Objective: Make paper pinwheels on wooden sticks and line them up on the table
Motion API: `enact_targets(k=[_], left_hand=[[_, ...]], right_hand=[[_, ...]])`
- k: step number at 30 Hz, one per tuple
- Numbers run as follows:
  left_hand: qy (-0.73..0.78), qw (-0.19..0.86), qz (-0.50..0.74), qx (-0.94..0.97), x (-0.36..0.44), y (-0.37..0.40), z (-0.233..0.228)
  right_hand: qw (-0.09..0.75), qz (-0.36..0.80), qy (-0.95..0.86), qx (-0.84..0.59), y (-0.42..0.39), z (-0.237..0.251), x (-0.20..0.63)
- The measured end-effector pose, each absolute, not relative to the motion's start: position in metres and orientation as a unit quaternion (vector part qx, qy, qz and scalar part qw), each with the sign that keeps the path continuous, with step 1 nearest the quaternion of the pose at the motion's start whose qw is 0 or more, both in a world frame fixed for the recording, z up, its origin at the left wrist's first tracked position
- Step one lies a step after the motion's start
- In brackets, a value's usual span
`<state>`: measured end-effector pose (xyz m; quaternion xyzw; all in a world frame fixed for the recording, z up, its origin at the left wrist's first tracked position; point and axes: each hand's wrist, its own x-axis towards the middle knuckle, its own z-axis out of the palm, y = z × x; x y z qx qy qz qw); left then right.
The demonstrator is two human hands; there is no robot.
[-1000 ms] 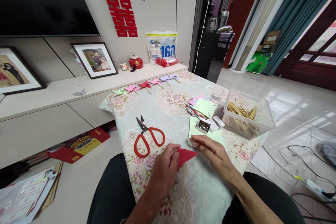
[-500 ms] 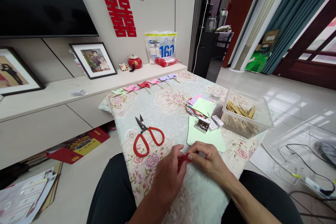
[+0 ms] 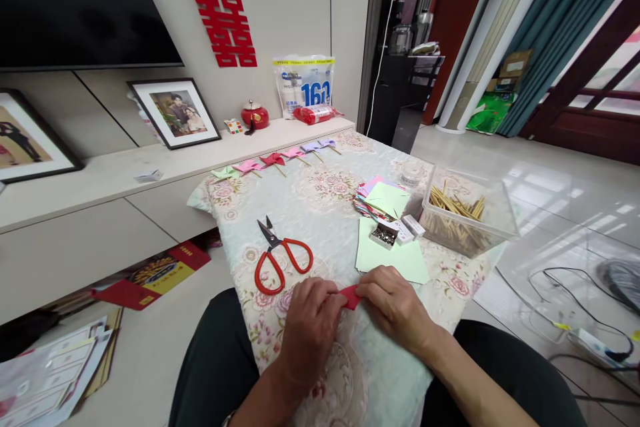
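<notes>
Between my hands, low over the near part of the table, is a small folded piece of red paper point(image 3: 352, 296). My left hand point(image 3: 315, 317) is closed on its left end, thumb and fingers pressed together. The fingers of my right hand point(image 3: 393, 300) pinch its right end. Most of the paper is hidden by my fingers. Scissors with red handles point(image 3: 283, 260) lie with blades parted, beyond my left hand. Just beyond my right hand are light green paper sheets point(image 3: 390, 261), with an open small box of metal pins point(image 3: 385, 235) on them.
A clear plastic bin point(image 3: 470, 213) of thin wooden sticks stands at the table's right. Beside it are small white boxes point(image 3: 413, 227) and a stack of coloured paper point(image 3: 385, 199). Several paper pinwheels point(image 3: 273, 160) line the far edge, before a white cabinet point(image 3: 100, 203).
My left hand has turned over, knuckles up, and moved slightly left. More of the red paper now shows between my hands. The view has shifted slightly.
</notes>
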<state>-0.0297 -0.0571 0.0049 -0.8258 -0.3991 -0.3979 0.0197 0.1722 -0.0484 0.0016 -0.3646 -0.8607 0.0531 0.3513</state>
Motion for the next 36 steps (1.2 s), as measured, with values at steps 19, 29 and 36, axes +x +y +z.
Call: enact_targets(k=[19,29,36], left_hand=[[-0.368,0.101,-0.272,-0.883,-0.046,-0.095,-0.015],[-0.406,0.095,-0.261,-0.871,-0.048,-0.100,-0.012],[-0.444,0.101,-0.262,-0.851,-0.048,-0.105,-0.015]], right_hand=[[0.165,0.036,-0.911,-0.377,-0.093,-0.005,0.176],[0.150,-0.027,-0.865,-0.478,-0.099,-0.011,0.176],[0.192,-0.029,-0.843,-0.502,-0.100,-0.014,0.174]])
